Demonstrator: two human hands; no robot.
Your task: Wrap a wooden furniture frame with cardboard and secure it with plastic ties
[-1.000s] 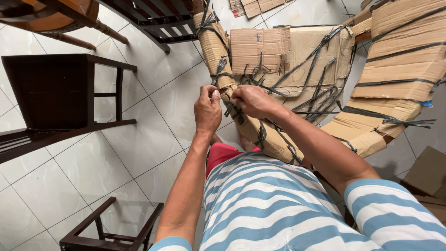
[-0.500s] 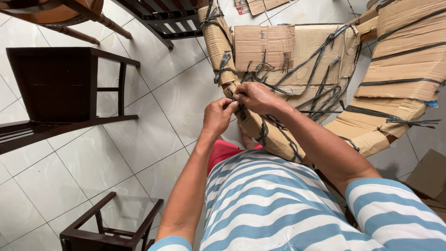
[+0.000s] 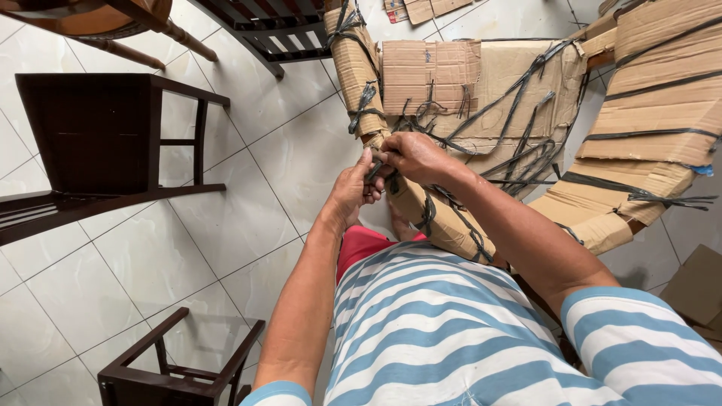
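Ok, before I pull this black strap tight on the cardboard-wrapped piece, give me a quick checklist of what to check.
1. Left hand on the black strap: ok, fingers pinch it at the wrapped piece's edge.
2. Right hand on the same spot: ok, closed over the strap right beside the left.
3. Cardboard-wrapped piece steady: ok, it rests against the lap.
4. Strap seated flat round the cardboard: cannot tell, the hands cover the knot.
5. Loose strap ends clear of the grip: not ok, several dangle in a tangle just right of the hands.
6. Dark wooden chair out of elbow room: ok, it stands apart on the left.
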